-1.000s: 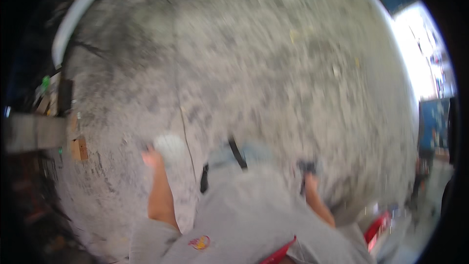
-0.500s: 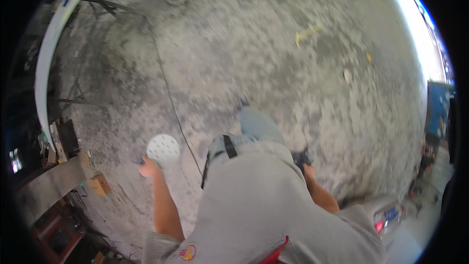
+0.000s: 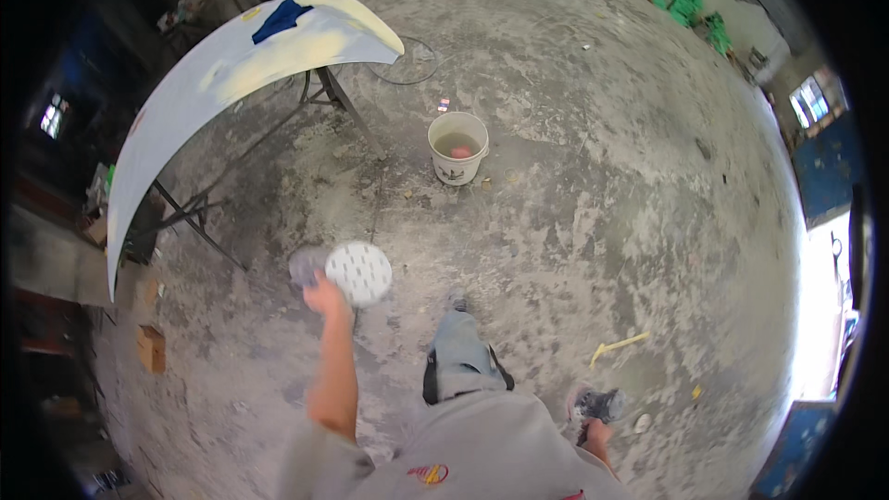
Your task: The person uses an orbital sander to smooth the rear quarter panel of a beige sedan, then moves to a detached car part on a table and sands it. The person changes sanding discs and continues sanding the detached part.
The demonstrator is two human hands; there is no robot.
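Out in front at the left, my left hand [image 3: 326,294] is closed on the edge of a round white sanding disc [image 3: 359,273] dotted with small holes. A second round piece, a darker grey-purple disc [image 3: 306,264], shows at the other side of the same fingers, blurred. Down by my right side, my right hand [image 3: 597,432] grips a dark, dusty hand-held tool that looks like a sander [image 3: 597,405]. Its underside is turned away, and part of the right forearm is hidden by my shirt.
A long curved panel, white with pale yellow patches [image 3: 278,65], rests on dark metal stands [image 3: 333,97]; a blue cloth [image 3: 281,20] lies on it. Ahead stands a white bucket [image 3: 457,167] with murky liquid and something reddish. A cardboard box [image 3: 151,349] and a yellow strip [image 3: 620,346] lie on the floor.
My view has swung up and left, bringing the panel and bucket into sight. My left hand has moved forward and inward with the white disc; the sander remains in my right hand.
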